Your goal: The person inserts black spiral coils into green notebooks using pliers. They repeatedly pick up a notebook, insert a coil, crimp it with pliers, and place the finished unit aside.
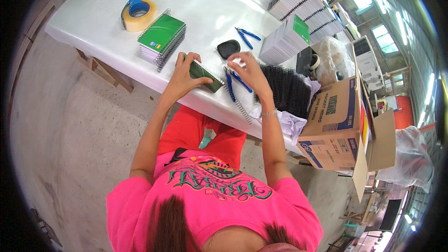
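My left hand (184,75) is closed around a small green notebook (205,75), thumb on the near side and fingers over the far edge. The notebook stands tilted near the table's front edge. A loose wire coil (241,110) trails from the notebook's lower right end past the table edge. Slightly blurred, my right hand (249,71) hovers to the right with fingers curled, a gap between thumb and forefinger and nothing visible in it. Under it lie blue-handled pliers (229,86). A black rounded pad (228,49) is just beyond its fingertips.
A stack of green spiral notebooks (163,35) and a tape roll in a blue dispenser (137,13) stand left. Other blue pliers (247,36), page stacks (284,39), black coils (284,88) and an open cardboard box (333,116) occupy the right side of the white table (93,14).
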`<state>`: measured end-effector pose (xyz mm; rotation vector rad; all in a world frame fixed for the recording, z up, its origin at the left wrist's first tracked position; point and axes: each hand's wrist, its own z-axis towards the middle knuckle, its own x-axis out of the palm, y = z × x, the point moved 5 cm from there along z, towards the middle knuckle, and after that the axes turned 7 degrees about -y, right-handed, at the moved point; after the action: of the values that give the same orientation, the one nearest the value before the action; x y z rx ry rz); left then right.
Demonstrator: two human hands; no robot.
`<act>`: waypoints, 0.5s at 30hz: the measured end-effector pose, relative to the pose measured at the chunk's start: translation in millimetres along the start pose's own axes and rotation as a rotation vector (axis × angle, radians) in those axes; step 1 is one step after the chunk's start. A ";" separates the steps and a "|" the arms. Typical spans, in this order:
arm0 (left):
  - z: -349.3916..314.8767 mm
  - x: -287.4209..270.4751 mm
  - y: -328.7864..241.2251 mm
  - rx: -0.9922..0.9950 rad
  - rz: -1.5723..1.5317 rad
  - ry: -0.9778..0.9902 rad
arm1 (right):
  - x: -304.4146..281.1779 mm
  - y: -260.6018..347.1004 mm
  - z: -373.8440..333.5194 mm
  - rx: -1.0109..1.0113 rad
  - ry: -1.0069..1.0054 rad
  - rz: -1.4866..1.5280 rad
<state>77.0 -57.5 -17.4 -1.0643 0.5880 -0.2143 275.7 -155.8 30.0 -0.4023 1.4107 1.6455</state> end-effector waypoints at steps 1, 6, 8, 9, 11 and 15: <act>1.9 1.8 -0.9 0.004 -0.013 0.009 | -2.7 -7.8 8.4 -0.069 -0.081 -0.109; 16.5 9.1 9.8 0.082 -0.046 -0.026 | 33.6 -53.6 40.6 -0.032 -0.011 -0.137; 20.3 11.5 12.5 0.130 -0.051 -0.055 | 37.9 -63.3 44.9 -0.026 -0.007 -0.116; 20.8 12.3 12.9 0.154 -0.055 -0.067 | 37.4 -69.7 42.9 0.017 -0.010 -0.087; 19.6 13.0 17.1 0.128 -0.082 -0.063 | 35.8 -75.4 36.5 0.103 -0.013 -0.025; 18.3 11.9 21.1 0.129 -0.083 -0.061 | 25.4 -73.0 22.5 0.214 0.050 0.079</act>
<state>94.5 -38.7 -33.4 -0.9675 0.4697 -0.2877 326.2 -129.2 -26.7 -0.2683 1.6397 1.5360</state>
